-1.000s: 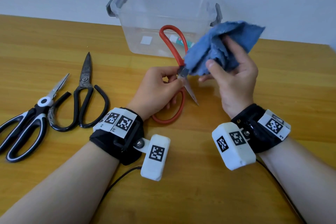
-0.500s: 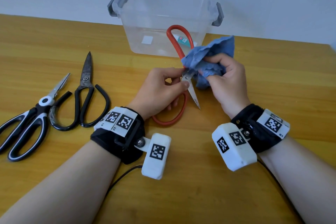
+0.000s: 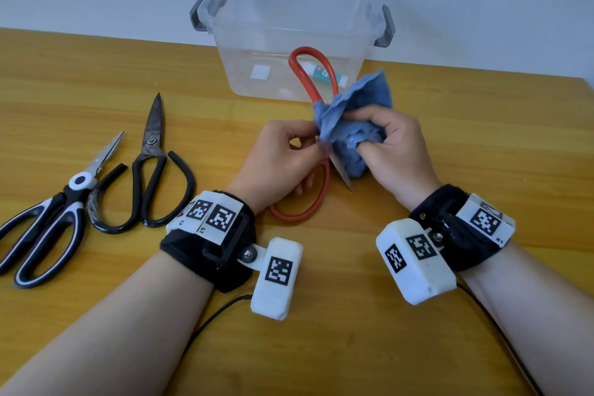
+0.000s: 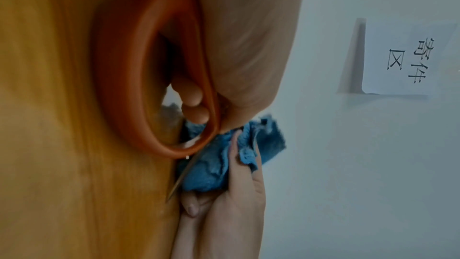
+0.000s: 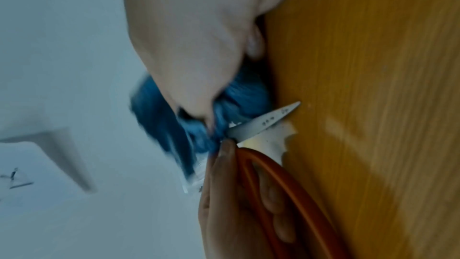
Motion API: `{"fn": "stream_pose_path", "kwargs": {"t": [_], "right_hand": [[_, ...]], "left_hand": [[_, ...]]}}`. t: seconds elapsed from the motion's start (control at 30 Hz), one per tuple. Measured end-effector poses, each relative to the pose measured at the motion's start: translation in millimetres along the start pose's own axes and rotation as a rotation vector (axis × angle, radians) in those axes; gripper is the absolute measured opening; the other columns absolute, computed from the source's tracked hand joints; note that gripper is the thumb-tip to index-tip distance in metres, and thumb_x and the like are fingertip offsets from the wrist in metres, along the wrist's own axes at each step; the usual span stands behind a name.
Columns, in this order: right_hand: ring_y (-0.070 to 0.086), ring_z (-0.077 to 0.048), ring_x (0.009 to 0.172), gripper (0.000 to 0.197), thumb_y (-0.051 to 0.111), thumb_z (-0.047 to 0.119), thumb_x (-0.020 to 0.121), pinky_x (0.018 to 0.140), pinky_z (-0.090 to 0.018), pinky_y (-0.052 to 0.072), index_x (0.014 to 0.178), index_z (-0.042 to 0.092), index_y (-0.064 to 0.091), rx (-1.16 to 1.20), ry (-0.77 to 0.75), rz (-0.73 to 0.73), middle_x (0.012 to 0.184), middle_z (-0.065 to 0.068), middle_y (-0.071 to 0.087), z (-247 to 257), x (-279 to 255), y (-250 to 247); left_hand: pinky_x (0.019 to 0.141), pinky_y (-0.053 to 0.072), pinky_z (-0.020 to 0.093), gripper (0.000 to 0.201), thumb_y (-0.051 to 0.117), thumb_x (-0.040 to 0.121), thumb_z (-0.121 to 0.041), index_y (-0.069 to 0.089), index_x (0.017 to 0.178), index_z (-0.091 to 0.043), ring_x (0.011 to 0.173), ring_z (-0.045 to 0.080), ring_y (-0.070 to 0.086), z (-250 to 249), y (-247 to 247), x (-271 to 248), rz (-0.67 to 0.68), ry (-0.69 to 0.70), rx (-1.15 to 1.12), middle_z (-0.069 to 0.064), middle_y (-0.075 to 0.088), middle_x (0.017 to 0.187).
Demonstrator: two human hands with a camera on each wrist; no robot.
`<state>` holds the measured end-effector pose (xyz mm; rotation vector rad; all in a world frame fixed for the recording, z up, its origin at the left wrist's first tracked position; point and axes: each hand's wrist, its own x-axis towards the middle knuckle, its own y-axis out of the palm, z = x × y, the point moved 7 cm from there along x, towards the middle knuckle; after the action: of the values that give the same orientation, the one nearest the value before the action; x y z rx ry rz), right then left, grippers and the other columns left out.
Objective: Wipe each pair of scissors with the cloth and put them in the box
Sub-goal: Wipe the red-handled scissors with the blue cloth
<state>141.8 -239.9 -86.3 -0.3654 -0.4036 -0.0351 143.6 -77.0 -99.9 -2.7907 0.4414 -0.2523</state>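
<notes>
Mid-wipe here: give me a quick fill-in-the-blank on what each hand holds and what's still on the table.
1. The left hand holds the scissors with the ____ handles.
2. The right hand grips a bunched ____ cloth.
3. ____ other pairs of scissors lie on the table, left of the left hand.
4. The clear box stands ____ the hands, by the wall.

Missing words: red; blue; two; behind

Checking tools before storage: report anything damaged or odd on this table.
The black scissors lying at left look worn: the handle covering is split, loose ends sticking out, and the blades are dark and dull. Nothing else stands out.
</notes>
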Motion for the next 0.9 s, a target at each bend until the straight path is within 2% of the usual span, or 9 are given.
{"fn": "stream_pose_path", "kwargs": {"t": [0.1, 0.23, 0.4, 0.53, 0.6, 0.67, 0.73, 0.8, 0.9], "right_hand": [[0.069, 0.001, 0.094, 0.048, 0.059, -0.014, 0.076, 0.079, -0.013, 0.051, 0.099, 0.025, 0.074, -0.024, -0.001, 0.09, 0.096, 0.018, 0.073, 1.4, -1.4, 7.5], [0.068, 0.002, 0.087, 0.044, 0.061, -0.012, 0.082, 0.075, -0.015, 0.051, 0.093, 0.029, 0.071, -0.011, 0.019, -0.136, 0.087, 0.019, 0.072, -4.6, 1.0, -11.2], [0.068, 0.006, 0.085, 0.051, 0.061, -0.017, 0.077, 0.074, -0.011, 0.051, 0.092, 0.03, 0.072, -0.031, 0.033, 0.099, 0.083, 0.026, 0.072, 0.5, -2.2, 6.1], [0.069, 0.003, 0.092, 0.048, 0.058, -0.015, 0.081, 0.078, -0.014, 0.052, 0.098, 0.026, 0.073, 0.014, 0.032, -0.124, 0.089, 0.025, 0.072, -1.6, -1.2, -10.3], [0.07, 0.003, 0.096, 0.05, 0.059, -0.015, 0.08, 0.081, -0.013, 0.052, 0.102, 0.027, 0.074, 0.013, 0.031, -0.063, 0.092, 0.026, 0.072, 0.6, -0.7, -6.3], [0.07, 0.004, 0.094, 0.054, 0.06, -0.016, 0.077, 0.08, -0.012, 0.051, 0.102, 0.03, 0.074, -0.01, 0.014, 0.078, 0.094, 0.024, 0.072, 4.7, -2.6, 5.0], [0.07, 0.004, 0.094, 0.055, 0.059, -0.016, 0.077, 0.079, -0.012, 0.051, 0.1, 0.032, 0.074, -0.016, 0.015, 0.101, 0.094, 0.023, 0.072, 4.2, -3.2, 7.1], [0.07, 0.004, 0.095, 0.053, 0.059, -0.016, 0.08, 0.08, -0.013, 0.052, 0.104, 0.029, 0.074, -0.015, 0.007, -0.022, 0.096, 0.022, 0.072, 3.3, -2.5, -1.9], [0.071, 0.0, 0.097, 0.047, 0.06, -0.013, 0.082, 0.082, -0.017, 0.055, 0.106, 0.025, 0.073, 0.01, -0.01, -0.259, 0.097, 0.022, 0.072, 0.4, -0.8, -21.8]], "left_hand": [[0.042, 0.045, 0.03, 0.017, 0.064, 0.1, -0.014, 0.072, 0.1, 0.0, 0.041, 0.021, 0.052, 1.5, -0.6, 0.5, -0.001, -0.002, 0.0, 0.014, 0.056, 0.055], [0.045, 0.046, 0.032, 0.013, 0.063, 0.1, -0.012, 0.071, 0.092, -0.006, 0.044, 0.03, 0.052, 0.1, -0.3, -0.5, -0.002, 0.001, -0.013, 0.005, 0.05, 0.052], [0.042, 0.042, 0.025, 0.015, 0.063, 0.101, -0.015, 0.074, 0.103, -0.004, 0.039, 0.017, 0.048, -1.1, -1.1, -0.6, 0.012, -0.006, 0.004, 0.009, 0.055, 0.052], [0.043, 0.045, 0.029, 0.014, 0.062, 0.1, -0.01, 0.07, 0.091, -0.002, 0.043, 0.026, 0.051, -2.5, -1.1, -1.3, 0.003, 0.011, -0.013, 0.008, 0.048, 0.053], [0.042, 0.044, 0.028, 0.017, 0.062, 0.101, -0.011, 0.068, 0.088, -0.001, 0.041, 0.023, 0.051, -1.6, -1.1, -0.9, -0.001, 0.007, -0.004, 0.012, 0.051, 0.053], [0.041, 0.043, 0.025, 0.015, 0.063, 0.101, -0.012, 0.071, 0.094, -0.001, 0.039, 0.016, 0.049, -1.4, -1.0, -0.7, 0.004, 0.002, -0.004, 0.013, 0.055, 0.054], [0.041, 0.042, 0.024, 0.014, 0.064, 0.101, -0.013, 0.072, 0.102, -0.001, 0.039, 0.012, 0.048, -2.3, -1.1, -1.3, 0.007, 0.002, -0.005, 0.012, 0.054, 0.054], [0.041, 0.043, 0.024, 0.013, 0.063, 0.1, -0.01, 0.07, 0.096, 0.001, 0.039, 0.014, 0.049, -3.1, -0.3, -1.8, 0.013, 0.009, -0.015, 0.011, 0.05, 0.053], [0.042, 0.045, 0.026, 0.014, 0.063, 0.099, -0.005, 0.072, 0.092, -0.014, 0.045, 0.021, 0.052, -5.9, 1.7, -3.1, 0.027, 0.031, -0.038, 0.008, 0.042, 0.059]]}}
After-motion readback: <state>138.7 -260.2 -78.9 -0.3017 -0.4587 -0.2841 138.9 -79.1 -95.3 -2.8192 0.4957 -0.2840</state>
